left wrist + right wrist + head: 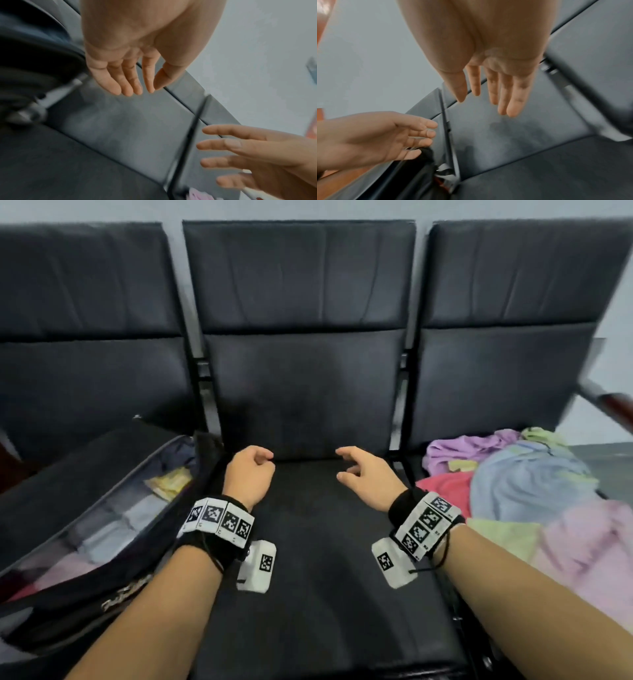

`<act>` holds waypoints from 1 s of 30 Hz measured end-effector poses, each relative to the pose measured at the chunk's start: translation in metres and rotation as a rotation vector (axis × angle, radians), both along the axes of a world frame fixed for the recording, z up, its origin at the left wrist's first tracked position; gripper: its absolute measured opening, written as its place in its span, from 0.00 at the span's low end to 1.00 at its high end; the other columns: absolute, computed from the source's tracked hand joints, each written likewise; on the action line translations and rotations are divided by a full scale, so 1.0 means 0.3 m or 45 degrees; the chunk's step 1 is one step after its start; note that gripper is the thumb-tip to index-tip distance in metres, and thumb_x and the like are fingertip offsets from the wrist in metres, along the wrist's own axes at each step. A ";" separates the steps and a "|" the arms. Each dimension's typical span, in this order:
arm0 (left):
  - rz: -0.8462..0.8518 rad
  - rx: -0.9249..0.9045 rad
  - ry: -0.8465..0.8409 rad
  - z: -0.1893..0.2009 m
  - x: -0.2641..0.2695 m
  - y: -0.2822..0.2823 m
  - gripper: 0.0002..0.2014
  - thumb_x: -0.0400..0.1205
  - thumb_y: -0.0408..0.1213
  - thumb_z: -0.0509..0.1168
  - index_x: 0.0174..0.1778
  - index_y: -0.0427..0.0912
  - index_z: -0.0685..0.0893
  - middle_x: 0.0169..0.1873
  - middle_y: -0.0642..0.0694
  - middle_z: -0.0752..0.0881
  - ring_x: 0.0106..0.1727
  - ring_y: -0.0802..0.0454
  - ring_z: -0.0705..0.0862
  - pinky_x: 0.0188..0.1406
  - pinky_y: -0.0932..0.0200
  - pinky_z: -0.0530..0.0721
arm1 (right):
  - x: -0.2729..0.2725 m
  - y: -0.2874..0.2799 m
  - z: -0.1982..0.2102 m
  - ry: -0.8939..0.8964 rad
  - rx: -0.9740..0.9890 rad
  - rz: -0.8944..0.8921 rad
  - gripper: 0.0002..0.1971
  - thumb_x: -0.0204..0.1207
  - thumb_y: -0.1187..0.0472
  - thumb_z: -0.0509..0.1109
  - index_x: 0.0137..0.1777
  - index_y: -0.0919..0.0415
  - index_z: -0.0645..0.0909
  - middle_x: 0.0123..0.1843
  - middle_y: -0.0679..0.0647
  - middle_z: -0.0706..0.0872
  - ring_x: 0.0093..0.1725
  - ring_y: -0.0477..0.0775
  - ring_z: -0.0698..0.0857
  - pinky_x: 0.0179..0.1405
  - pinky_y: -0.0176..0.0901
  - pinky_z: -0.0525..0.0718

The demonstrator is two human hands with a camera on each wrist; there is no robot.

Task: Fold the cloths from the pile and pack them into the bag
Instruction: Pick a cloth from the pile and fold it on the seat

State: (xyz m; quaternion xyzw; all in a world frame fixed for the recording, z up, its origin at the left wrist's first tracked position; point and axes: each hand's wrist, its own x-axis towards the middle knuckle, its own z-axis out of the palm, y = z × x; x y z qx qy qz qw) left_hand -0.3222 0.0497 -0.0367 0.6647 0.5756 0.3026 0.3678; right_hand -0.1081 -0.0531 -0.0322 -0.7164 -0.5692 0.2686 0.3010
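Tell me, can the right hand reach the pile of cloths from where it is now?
Probably yes. The right hand is empty over the middle seat, and the pile of cloths lies uncovered on the next seat, with nothing between them.

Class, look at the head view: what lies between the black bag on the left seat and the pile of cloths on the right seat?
Only the middle seat, with the left hand and right hand over it, both holding nothing.

No legible txt anywhere. Bag on the left seat has pale lettering on its front edge, too blurred to read. Wristbands and the white wrist modules carry b/w square fiducial markers w/ tiny chars beside them, unreadable at this res; wrist views show no print at all.
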 end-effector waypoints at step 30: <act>-1.054 -0.411 0.321 -0.407 1.266 -0.686 0.14 0.79 0.26 0.68 0.59 0.42 0.89 0.49 0.50 0.86 0.47 0.54 0.82 0.44 0.69 0.76 | 1.109 -0.760 -0.382 -0.450 -0.642 -0.418 0.21 0.73 0.67 0.68 0.62 0.46 0.84 0.66 0.50 0.78 0.63 0.58 0.76 0.60 0.51 0.79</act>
